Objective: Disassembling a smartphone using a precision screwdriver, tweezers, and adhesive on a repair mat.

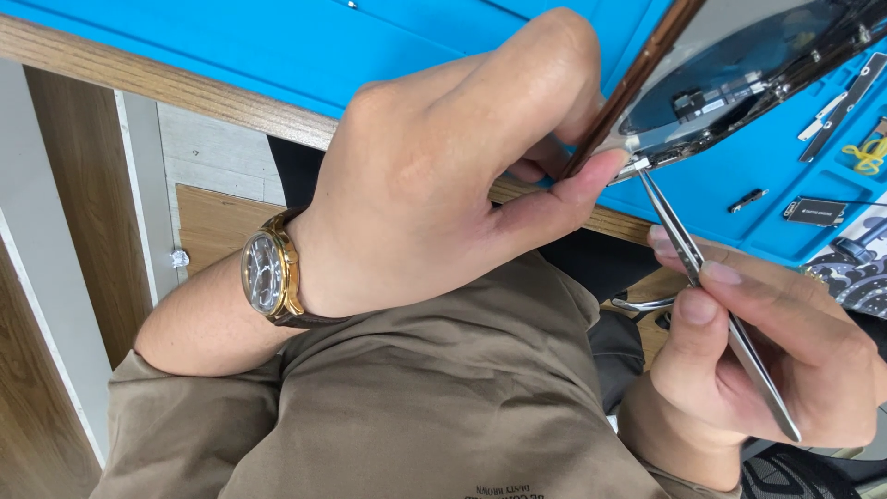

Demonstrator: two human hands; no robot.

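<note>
Tweezers, opened device, blue mat, loose parts

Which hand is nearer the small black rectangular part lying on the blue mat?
Right. The right hand, holding metal tweezers, sits just below the small black rectangular part; the left hand is farther off, to its left.

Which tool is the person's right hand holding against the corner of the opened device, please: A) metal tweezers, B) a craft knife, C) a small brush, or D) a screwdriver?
A: the right hand pinches slim metal tweezers, their tips at the corner of the opened device that the left hand steadies.
</note>
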